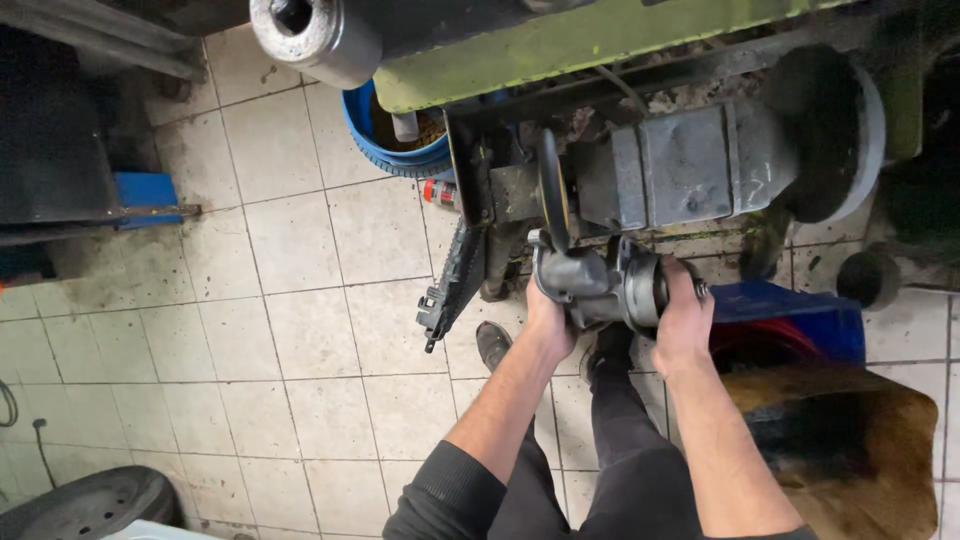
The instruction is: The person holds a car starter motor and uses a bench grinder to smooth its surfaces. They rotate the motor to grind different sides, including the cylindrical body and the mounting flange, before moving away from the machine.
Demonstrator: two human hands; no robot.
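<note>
Both hands, left (548, 318) and right (684, 312), each grip clamped around grey metal motor part (600, 285) against grinding wheel (552, 190).

**Dull metal, worn paint, matt tile**

The motor part (600, 285) held in both hands is bare cast metal, grey and matt with a slight sheen on its rounded housing. The grinder (690, 165) above it is rough grey metal, dusty and stained. The frame (560, 45) carries chipped, faded green paint. The floor (300, 330) is pale matt tile, smudged with grime. The bucket (385, 150) is smooth blue plastic.
</note>
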